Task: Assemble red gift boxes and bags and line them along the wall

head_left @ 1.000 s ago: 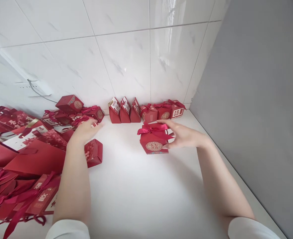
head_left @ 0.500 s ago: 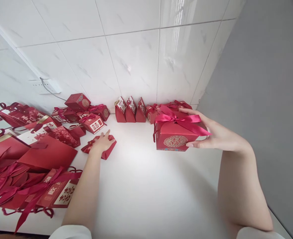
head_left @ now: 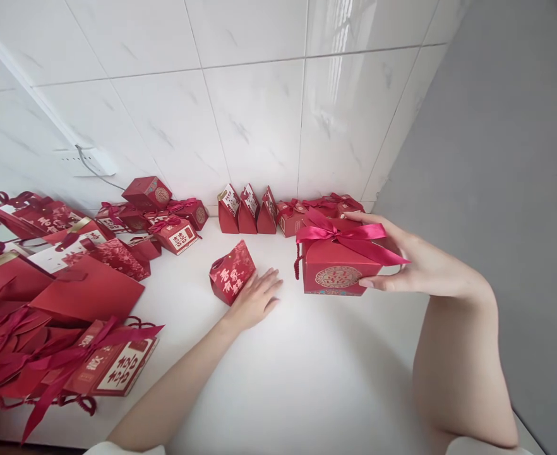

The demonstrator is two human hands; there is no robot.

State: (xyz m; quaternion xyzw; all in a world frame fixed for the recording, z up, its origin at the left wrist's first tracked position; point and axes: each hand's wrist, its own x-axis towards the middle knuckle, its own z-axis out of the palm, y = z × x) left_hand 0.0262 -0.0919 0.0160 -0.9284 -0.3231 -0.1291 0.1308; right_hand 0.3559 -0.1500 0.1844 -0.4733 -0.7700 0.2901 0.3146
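Box (head_left: 330,272) with ribbon (head_left: 342,235), closed, contents hidden, grasped by right hand (head_left: 420,265); left hand (head_left: 254,298) unclenched beside patterned box (head_left: 232,272).

I count two hands: one left hand (head_left: 256,299), one right hand (head_left: 413,260). There is one big bow-tied box (head_left: 338,273) at one o'clock from the person, and one flower-printed box (head_left: 233,273) just short of twelve. Three peaked boxes (head_left: 249,220) stand around twelve, with three ribboned boxes (head_left: 292,222) slightly past it. At eleven are at least five small boxes (head_left: 144,193); at ten, red bags (head_left: 86,287) overlap too much to count.
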